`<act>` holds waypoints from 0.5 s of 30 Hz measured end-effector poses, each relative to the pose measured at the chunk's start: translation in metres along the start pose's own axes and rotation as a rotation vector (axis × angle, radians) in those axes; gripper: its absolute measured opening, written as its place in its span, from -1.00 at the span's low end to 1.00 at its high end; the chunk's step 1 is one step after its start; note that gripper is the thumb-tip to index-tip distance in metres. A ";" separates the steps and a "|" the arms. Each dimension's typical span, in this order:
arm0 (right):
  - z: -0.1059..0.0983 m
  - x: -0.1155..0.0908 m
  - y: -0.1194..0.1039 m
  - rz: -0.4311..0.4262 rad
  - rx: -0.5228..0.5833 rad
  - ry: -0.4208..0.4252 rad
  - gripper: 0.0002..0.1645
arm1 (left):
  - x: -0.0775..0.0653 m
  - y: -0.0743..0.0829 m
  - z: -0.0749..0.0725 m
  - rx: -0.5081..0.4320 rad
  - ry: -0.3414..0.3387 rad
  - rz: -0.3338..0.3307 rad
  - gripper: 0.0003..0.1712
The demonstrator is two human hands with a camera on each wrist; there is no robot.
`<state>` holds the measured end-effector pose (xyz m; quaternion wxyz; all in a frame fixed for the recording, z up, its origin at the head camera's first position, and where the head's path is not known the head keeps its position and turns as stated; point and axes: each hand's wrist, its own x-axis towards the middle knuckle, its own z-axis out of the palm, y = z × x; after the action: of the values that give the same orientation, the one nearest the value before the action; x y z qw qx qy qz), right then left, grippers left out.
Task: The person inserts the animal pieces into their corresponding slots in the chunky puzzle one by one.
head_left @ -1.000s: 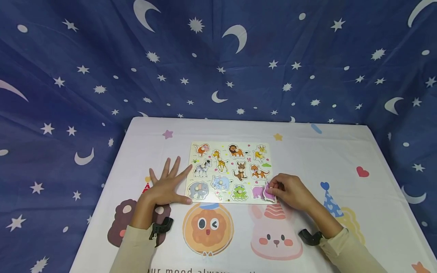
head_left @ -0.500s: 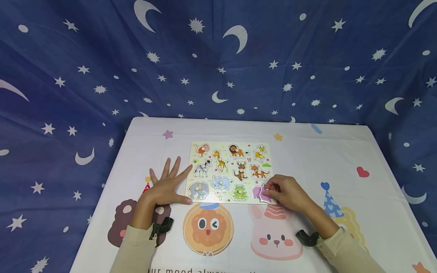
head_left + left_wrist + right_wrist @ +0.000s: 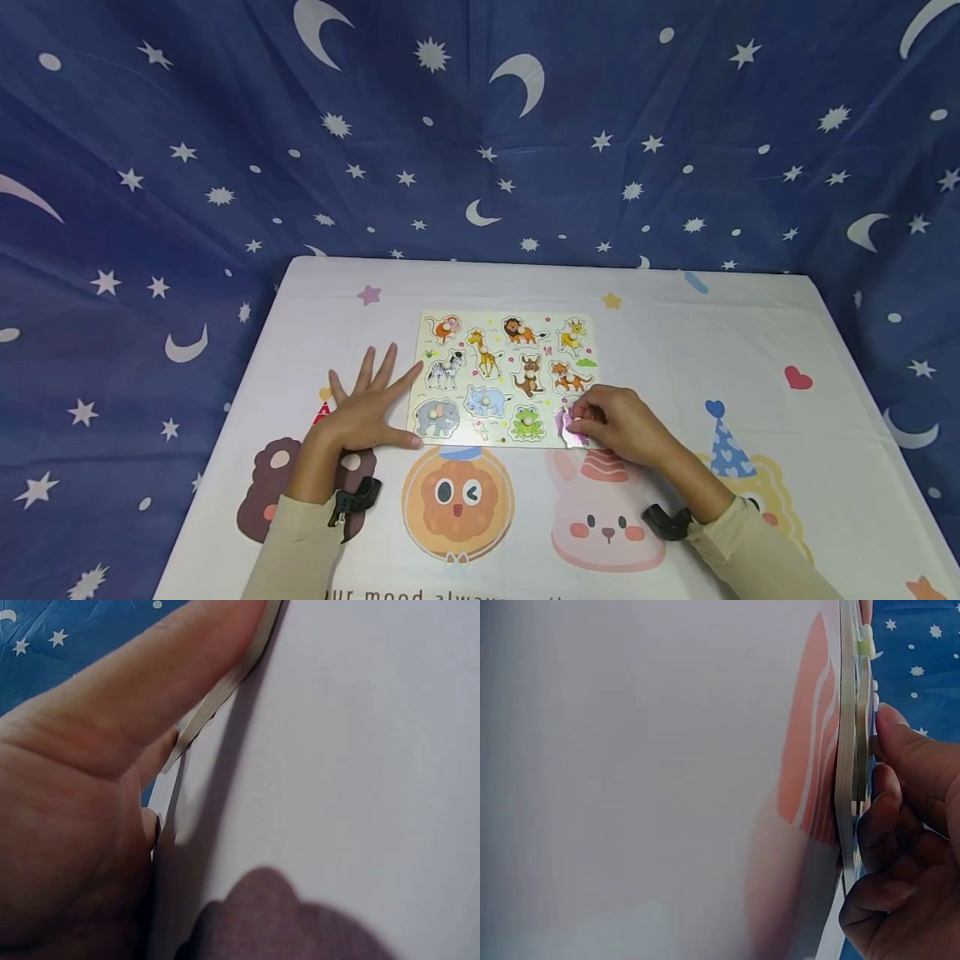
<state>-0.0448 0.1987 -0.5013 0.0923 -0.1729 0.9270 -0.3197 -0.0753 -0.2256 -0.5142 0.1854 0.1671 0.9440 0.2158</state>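
Observation:
My right hand (image 3: 626,423) pinches a purple puzzle piece (image 3: 573,431) at the lower right corner of the animal puzzle board (image 3: 468,437). In the right wrist view the piece (image 3: 863,727) lies against the board's face (image 3: 846,750), its edge standing out from it. The purple printed slot beneath is mostly covered. My left hand (image 3: 365,412) lies with fingers spread at the board's left edge, thumb and index fingertip touching it. The left wrist view shows the thumb (image 3: 172,675) along the board's edge (image 3: 214,705). Other animal pieces, such as the frog (image 3: 527,423) and the elephant (image 3: 437,418), sit in their slots.
A white cloth with cartoon prints covers the table (image 3: 712,333). Behind it hangs a blue curtain (image 3: 375,208) with moons and stars. Black wrist cameras (image 3: 667,523) are strapped near both sleeves.
My right hand has slid left with the purple piece, from the board's right edge to over the purple printed slot. The left hand and the board have stayed in place.

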 end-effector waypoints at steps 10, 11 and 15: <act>0.001 0.002 -0.005 -0.016 0.003 0.004 -0.77 | 0.000 0.000 0.000 0.001 -0.005 0.000 0.44; 0.001 0.002 -0.005 -0.023 0.007 0.005 -0.77 | 0.000 0.000 0.000 0.002 -0.005 0.000 0.44; 0.002 0.002 -0.005 -0.040 0.006 0.011 -0.77 | 0.000 0.000 0.000 0.005 -0.004 0.000 0.44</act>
<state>-0.0452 0.1932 -0.5003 0.0814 -0.1893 0.9229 -0.3251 -0.0751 -0.2258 -0.5142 0.1869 0.1681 0.9442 0.2130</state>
